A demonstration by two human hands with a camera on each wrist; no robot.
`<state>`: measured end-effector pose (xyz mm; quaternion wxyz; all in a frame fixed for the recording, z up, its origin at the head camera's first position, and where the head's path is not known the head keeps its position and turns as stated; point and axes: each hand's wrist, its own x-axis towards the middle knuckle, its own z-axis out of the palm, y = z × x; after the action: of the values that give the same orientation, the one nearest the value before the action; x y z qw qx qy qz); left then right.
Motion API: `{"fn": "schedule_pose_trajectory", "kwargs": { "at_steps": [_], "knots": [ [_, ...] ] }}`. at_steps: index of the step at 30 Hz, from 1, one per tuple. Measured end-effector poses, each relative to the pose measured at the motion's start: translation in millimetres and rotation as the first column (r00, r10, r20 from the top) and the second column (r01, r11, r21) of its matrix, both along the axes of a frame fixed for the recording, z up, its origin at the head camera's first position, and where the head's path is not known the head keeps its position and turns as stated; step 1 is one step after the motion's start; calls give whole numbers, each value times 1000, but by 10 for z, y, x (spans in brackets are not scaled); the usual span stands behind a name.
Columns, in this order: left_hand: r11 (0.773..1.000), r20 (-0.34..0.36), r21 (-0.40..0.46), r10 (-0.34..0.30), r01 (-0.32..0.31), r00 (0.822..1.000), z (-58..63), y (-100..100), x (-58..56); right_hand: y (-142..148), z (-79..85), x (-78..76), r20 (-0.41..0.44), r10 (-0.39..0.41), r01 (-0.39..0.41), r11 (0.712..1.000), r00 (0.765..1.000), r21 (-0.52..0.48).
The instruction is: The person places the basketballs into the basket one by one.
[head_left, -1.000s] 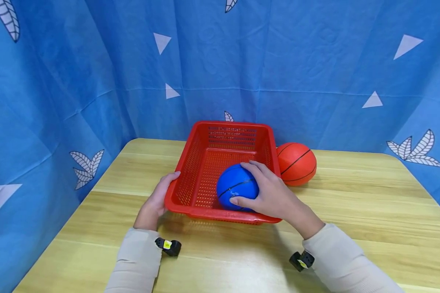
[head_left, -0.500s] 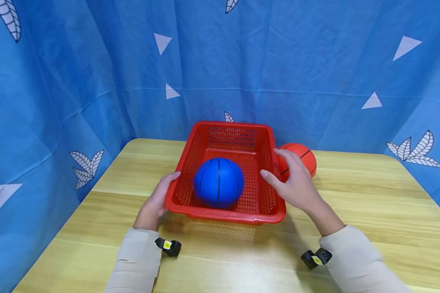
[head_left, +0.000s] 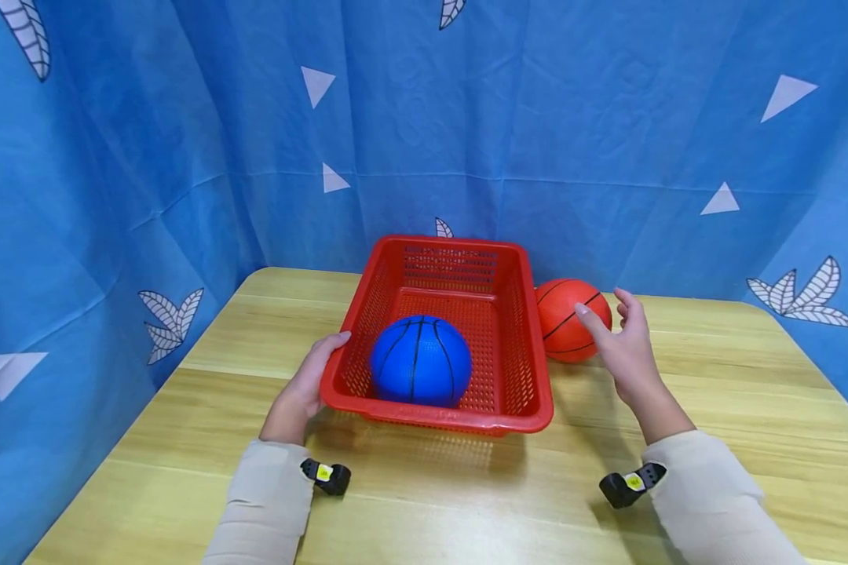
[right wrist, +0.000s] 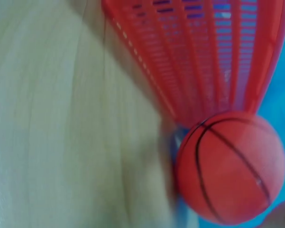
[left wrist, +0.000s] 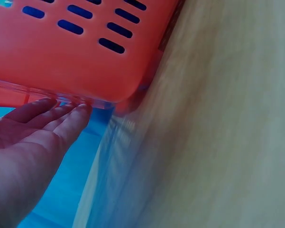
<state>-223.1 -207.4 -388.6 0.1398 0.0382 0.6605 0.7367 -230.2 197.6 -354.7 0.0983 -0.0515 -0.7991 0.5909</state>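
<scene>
My left hand point(head_left: 309, 382) holds the left rim of a red plastic basket point(head_left: 438, 414), thumb on top. In the left wrist view its fingers point(left wrist: 71, 121) reach under the basket's rim. A blue ball with black basketball lines point(head_left: 421, 362) rests inside the basket, toward the near left. Just outside the basket's right wall sits an orange-red toy basketball point(head_left: 565, 329). My right hand point(head_left: 630, 353) is at that ball's right side with thumb and fingers spread, the thumb overlapping it in the head view. Only a sliver of this hand shows in the right wrist view.
Everything stands on a light wooden table point(head_left: 735, 408). A blue curtain point(head_left: 593, 118) with white triangles and leaves hangs along the back and sides. A shadow falls on the table below the basket's near edge.
My right hand has let go of the blue ball and moved right, past the basket's wall to the orange-red basketball. The blue ball has rolled left inside the basket. My left hand stays put.
</scene>
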Motion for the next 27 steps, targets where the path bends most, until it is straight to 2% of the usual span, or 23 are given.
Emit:
{"fn": "schedule_pose_trajectory", "kwargs": {
  "at_steps": [6,13,19,27],
  "knots": [
    [1000,-7,21,-14,14,1000,-7,-5,-7,23,-77,-93,159,-32,63,978,987,-196],
    [999,2,32,-8,8,1000,-6,-4,-9,-19,-144,-201,218,19,72,912,976,-403],
    [1000,10,18,-4,3,1000,-8,-2,-11,-36,-176,-240,252,23,90,899,967,-429],
    [1000,23,13,4,-5,1000,-4,-13,-13,-72,-195,-264,240,-5,102,914,971,-394]
  ]
}}
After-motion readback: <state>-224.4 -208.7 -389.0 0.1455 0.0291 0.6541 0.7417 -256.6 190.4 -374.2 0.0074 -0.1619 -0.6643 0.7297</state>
